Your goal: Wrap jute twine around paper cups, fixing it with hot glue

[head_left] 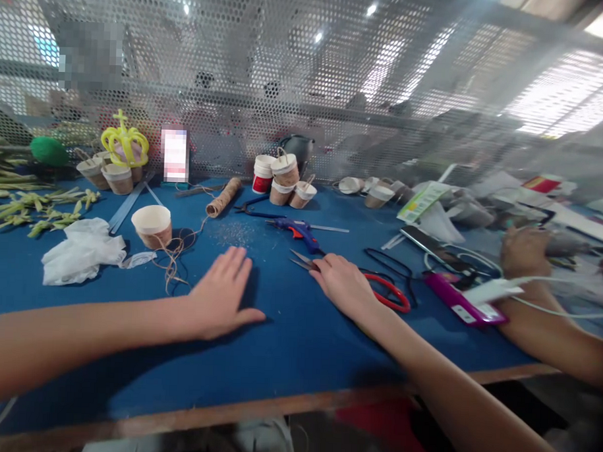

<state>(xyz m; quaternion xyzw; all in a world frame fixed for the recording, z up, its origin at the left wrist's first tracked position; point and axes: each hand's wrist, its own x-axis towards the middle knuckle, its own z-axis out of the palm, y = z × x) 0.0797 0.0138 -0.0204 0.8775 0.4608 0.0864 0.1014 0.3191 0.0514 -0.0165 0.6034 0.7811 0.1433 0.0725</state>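
My left hand (220, 301) lies palm down on the blue tabletop, fingers stretched out and thumb spread, holding nothing. Beyond its fingertips is a patch of small pale crumbs (234, 235). My right hand (343, 283) covers the middle of a pair of scissors with red handles (394, 296); the blades (303, 260) stick out past the fingers. How firmly the fingers grip is partly hidden. A blue glue gun (297, 232) with a clear stick lies just beyond. Left of my left hand stands a paper cup (153, 226) partly wrapped in twine, loose strands trailing from it.
A twine roll (224, 197), pliers (255, 204) and wrapped cups (282, 179) lie farther back. At left are crumpled white plastic (83, 251), green stems (45, 207) and a yellow crown (125, 144). A purple power strip (464, 301) and another person's arm (536, 313) are at right.
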